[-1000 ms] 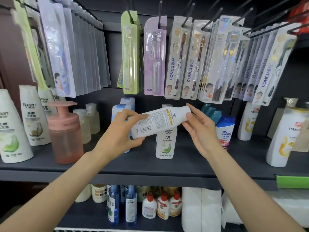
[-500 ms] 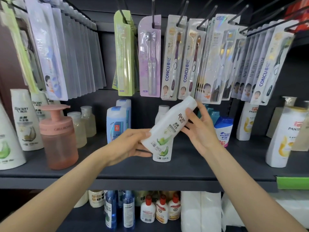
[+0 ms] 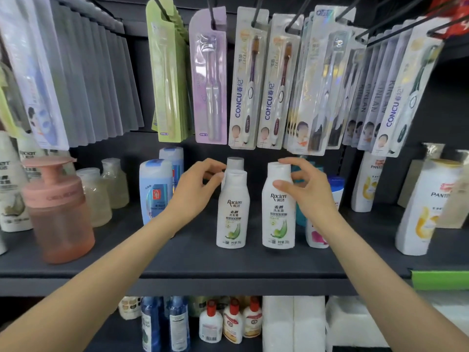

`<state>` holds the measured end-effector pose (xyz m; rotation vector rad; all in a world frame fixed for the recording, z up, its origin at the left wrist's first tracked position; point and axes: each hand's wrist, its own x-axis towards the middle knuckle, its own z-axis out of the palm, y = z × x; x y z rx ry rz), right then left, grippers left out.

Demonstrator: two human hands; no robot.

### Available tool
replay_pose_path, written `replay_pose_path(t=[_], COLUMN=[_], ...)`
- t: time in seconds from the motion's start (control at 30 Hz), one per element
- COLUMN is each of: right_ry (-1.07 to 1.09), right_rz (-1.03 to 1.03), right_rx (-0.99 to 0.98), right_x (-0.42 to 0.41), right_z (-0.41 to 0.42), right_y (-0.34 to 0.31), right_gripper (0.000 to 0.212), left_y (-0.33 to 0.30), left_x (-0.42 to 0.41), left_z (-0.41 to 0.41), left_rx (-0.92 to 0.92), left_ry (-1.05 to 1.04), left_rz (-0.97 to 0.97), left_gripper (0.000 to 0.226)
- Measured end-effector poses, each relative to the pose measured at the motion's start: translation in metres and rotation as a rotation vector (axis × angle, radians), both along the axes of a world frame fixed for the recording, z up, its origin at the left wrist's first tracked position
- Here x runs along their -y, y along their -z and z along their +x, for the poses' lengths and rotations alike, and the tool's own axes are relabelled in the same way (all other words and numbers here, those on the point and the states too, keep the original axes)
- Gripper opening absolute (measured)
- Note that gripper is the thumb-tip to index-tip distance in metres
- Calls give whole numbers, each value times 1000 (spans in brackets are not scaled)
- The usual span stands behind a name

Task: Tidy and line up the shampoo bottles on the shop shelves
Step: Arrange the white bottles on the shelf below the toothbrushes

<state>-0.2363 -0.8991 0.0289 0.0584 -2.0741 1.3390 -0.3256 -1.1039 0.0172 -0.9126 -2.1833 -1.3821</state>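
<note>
Right Racien bottle (image 3: pixel 278 207) is stood upright on the shelf (image 3: pixel 193 260), neck pinched by the right hand (image 3: pixel 308 193), while its twin (image 3: pixel 234 209) just beside is touched by loosely curled left hand (image 3: pixel 195 191); either could be toppled if nudged on release.

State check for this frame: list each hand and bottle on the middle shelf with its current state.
Left hand: fingers touching left Racien bottle's cap.
Right hand: grips right Racien bottle near its cap.
Left Racien bottle: upright, label forward.
Right Racien bottle: upright, label forward.
Pink pump bottle: upright.
</note>
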Motion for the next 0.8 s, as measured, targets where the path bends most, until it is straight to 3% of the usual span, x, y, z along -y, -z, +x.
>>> replay_pose_path(t=[0.23, 0.43, 0.6, 0.7, 0.8], right_ry=[70, 126, 152, 75, 26], right_rz=[-37, -54, -42, -147, -269], right_rx=[-18, -88, -101, -55, 11], right_x=[-5, -10, -16, -23, -29], right_z=[-50, -106, -135, -141, -145], right_y=[30, 41, 46, 55, 70], right_gripper=[36, 39, 52, 64, 46], left_y=[5, -4, -9, -8, -5], left_x=[-21, -41, -56, -57, -57], left_z=[-42, -69, -84, -91, -97], left_rx=[199, 504, 574, 645, 734], left_ry=[-74, -9, -18, -69, -61], left_rz=[-13, 128, 193, 252, 245], left_gripper=[29, 28, 29, 33, 40])
